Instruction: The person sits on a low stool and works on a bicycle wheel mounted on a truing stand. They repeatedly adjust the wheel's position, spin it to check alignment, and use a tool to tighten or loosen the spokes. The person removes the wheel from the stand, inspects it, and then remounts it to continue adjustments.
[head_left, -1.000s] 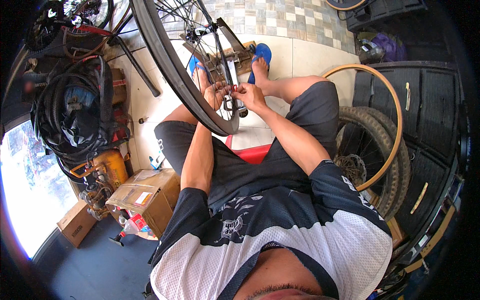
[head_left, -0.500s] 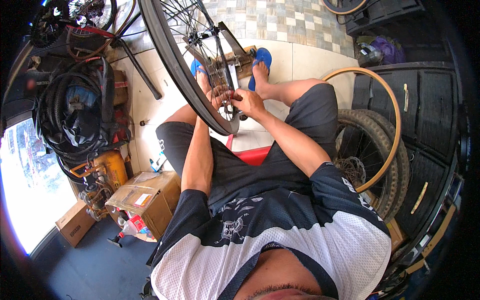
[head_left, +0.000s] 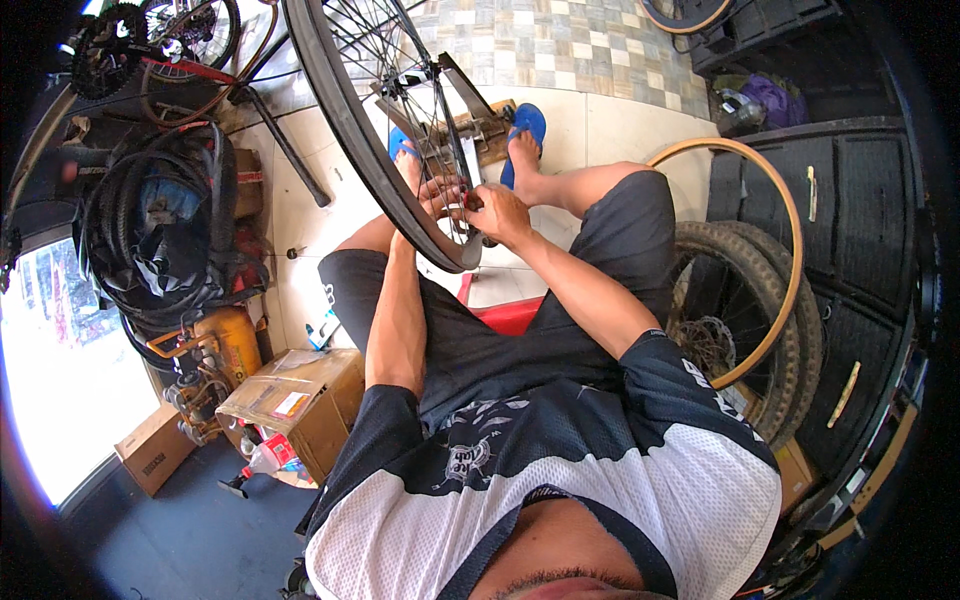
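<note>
A bicycle wheel (head_left: 352, 128) with a dark rim, no tyre and thin spokes stands upright before me, its hub held in a stand on a wooden base (head_left: 492, 140) between my feet. My right hand (head_left: 503, 214) is closed in a pinch at the spokes near the rim's lower end. A small red tool (head_left: 470, 200), which looks like a spoke wrench, shows at its fingertips. My left hand (head_left: 438, 197) is at the same spokes from the other side, fingers bent around them; the rim hides part of it.
A tan tyre (head_left: 797, 240) and knobby-tyred wheels (head_left: 775, 335) lean against black cabinets (head_left: 770, 190) on the right. To the left are a cardboard box (head_left: 325, 385), a yellow compressor (head_left: 228, 338), coiled black tyres (head_left: 110, 215) and a bicycle (head_left: 190, 70). A red seat (head_left: 510, 316) is under me.
The view has shifted slightly. My fingers have moved a little at the spokes, with the left ones somewhat more spread. The wheel stays in about the same place.
</note>
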